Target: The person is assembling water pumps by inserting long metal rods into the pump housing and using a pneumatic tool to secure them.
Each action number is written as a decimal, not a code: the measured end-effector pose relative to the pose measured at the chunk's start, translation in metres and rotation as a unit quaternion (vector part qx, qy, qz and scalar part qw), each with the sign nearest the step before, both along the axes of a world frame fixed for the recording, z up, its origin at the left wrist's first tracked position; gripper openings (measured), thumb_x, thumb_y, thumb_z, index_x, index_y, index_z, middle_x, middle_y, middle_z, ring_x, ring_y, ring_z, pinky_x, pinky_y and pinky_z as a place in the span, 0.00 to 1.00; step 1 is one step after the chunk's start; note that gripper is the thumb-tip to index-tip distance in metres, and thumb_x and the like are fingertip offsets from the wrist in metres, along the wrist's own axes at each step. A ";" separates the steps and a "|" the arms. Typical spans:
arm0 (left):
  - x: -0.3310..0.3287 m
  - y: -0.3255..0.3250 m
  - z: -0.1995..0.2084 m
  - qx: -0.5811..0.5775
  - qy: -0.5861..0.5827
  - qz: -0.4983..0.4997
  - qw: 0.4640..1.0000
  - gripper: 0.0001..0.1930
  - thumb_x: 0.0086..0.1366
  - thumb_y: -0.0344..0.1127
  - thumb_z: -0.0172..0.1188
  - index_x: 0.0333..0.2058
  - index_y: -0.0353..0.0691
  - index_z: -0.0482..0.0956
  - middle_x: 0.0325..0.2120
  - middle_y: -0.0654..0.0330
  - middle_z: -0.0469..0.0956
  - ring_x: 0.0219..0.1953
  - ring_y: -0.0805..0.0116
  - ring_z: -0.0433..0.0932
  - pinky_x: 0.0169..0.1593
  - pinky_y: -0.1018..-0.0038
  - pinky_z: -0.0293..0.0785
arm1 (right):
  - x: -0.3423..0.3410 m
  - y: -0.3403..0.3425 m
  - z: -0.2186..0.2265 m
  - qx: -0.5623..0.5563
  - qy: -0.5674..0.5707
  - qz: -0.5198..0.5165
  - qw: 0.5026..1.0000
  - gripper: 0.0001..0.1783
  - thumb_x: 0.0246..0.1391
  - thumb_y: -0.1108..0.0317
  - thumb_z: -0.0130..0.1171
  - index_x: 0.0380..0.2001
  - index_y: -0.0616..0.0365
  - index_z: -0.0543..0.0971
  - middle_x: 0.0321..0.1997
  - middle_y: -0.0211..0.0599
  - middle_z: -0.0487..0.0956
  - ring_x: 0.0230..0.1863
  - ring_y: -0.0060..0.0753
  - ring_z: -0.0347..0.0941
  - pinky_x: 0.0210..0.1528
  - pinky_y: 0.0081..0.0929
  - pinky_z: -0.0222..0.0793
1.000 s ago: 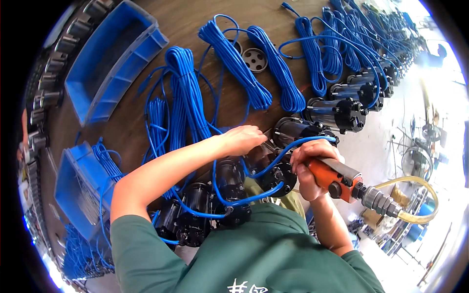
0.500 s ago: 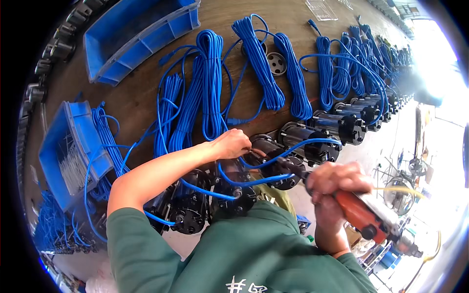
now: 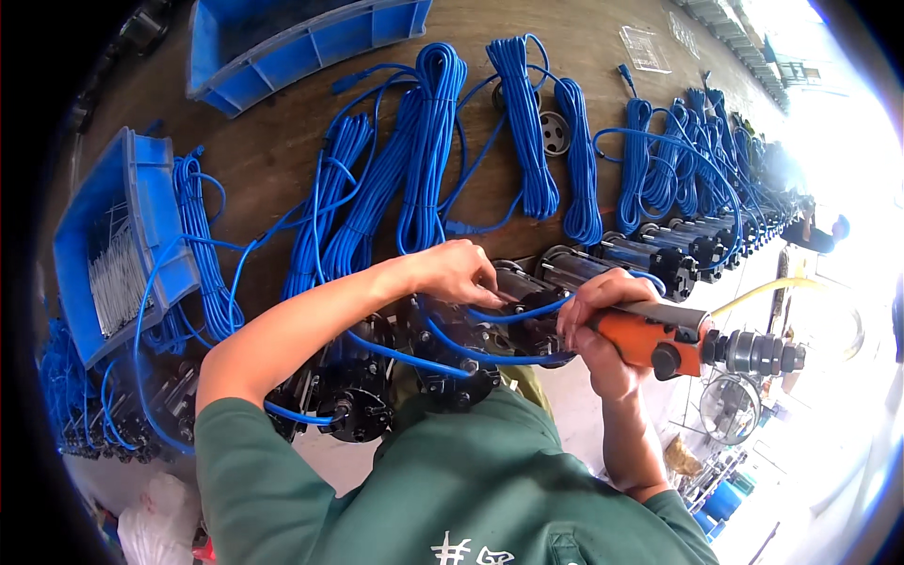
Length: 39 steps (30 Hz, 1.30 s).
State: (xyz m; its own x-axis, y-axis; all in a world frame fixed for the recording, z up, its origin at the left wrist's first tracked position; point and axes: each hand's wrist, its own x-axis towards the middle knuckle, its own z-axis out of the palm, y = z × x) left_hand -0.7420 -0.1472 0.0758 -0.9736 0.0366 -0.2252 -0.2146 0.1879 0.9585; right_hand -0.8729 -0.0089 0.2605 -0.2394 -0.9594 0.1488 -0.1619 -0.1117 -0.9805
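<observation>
My right hand (image 3: 607,325) is wrapped around an orange air-driver-like power tool (image 3: 659,341) with a metal-fitted end pointing right. The tool's left end is hidden behind my fingers, close to a black cylindrical motor (image 3: 541,325) with a blue cable. My left hand (image 3: 461,271) is bent over the same motor, its fingers curled down at the casing; whatever they pinch, if anything, is hidden. Blue cables (image 3: 405,356) loop from the nearer motors' end caps, such as the motor (image 3: 358,414) below my left forearm.
Bundled blue cables (image 3: 431,141) lie on the brown table (image 3: 311,104) behind the motors. A blue bin (image 3: 311,61) stands at the back left, and another blue bin (image 3: 155,198) holds thin white strips. More motors (image 3: 650,259) line the table edge rightward. A yellow hose (image 3: 767,290) hangs at right.
My right hand has moved up and slightly left, swinging the tool from a slant to nearly level. My left hand has shifted slightly right, fingers lower on the motor. The view has shifted a little.
</observation>
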 end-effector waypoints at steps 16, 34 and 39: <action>-0.006 0.006 -0.048 -0.105 0.053 -0.005 0.993 0.14 0.50 0.28 0.71 0.38 0.35 0.86 0.34 0.47 0.84 0.40 0.50 0.84 0.45 0.61 0.80 | -0.006 -0.006 -0.013 0.027 -0.015 0.054 0.998 0.14 0.44 0.81 0.61 0.37 0.62 0.76 0.33 0.43 0.78 0.29 0.30 0.76 0.37 0.29 0.77; 0.001 0.024 -0.069 -0.127 0.243 0.085 0.958 0.05 0.50 0.28 0.67 0.26 0.33 0.83 0.27 0.51 0.81 0.32 0.51 0.82 0.37 0.63 0.79 | -0.010 -0.005 -0.011 -0.012 0.053 0.092 0.994 0.15 0.37 0.84 0.62 0.33 0.59 0.78 0.31 0.42 0.81 0.30 0.32 0.81 0.36 0.26 0.79; 0.005 0.028 -0.068 -0.140 0.244 0.107 0.953 0.04 0.50 0.28 0.66 0.25 0.35 0.83 0.27 0.52 0.81 0.33 0.52 0.82 0.37 0.63 0.79 | -0.009 -0.006 -0.002 0.007 0.076 0.129 0.989 0.16 0.38 0.85 0.62 0.33 0.59 0.78 0.31 0.41 0.81 0.31 0.32 0.81 0.37 0.25 0.79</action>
